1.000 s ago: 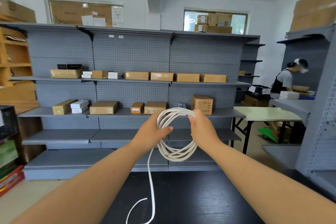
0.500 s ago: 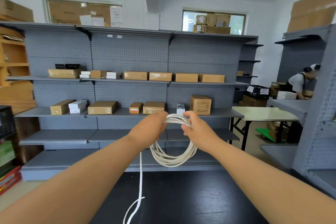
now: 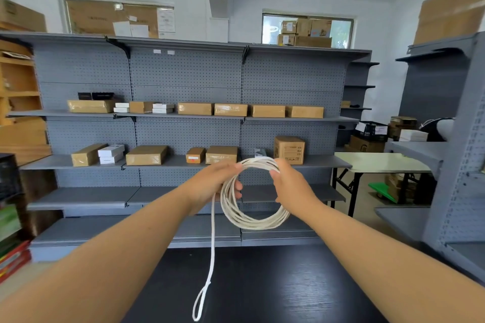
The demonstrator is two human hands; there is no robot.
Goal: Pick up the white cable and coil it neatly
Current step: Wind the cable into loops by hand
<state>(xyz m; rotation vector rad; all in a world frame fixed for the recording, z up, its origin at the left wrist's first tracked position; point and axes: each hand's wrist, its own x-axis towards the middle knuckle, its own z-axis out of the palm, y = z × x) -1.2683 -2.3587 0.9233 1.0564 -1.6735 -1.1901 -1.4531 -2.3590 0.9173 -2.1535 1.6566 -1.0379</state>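
1. White cable [image 3: 252, 220], nearest part first: a single loose tail dropping straight down from the left hand, ending in a small doubled-back loop over the dark desk [image 3: 275, 291]. Touching the desk top or just clear of it: cannot tell.
2. Held up in the air beyond that, over the desk's far edge: the rest of the cable, gathered into a round coil of many turns. Strands fairly even along the bottom, a few crossing on the left side.
3. Left hand [image 3: 210, 181]: on the coil's upper left, fingers curled round the bundle, with the tail leaving from beneath it.
4. Right hand [image 3: 292, 186]: on the coil's upper right, fingers wrapped over the top strands and closed on them.
5. Step in hand, by judgement: late in the winding. Most of the length lies in the coil, with only the short tail left to take in.
6. Next move, probably: firm grip on the bundle with the right hand, left hand sliding down the tail to lift it and lay one more turn of matching size. Care needed with the folded end, apt to spring out, so likely tucked or wrapped round the bundle.
7. Farthest: grey pegboard shelving [image 3: 183, 73] carrying cardboard boxes [image 3: 147, 155], well behind the hands.
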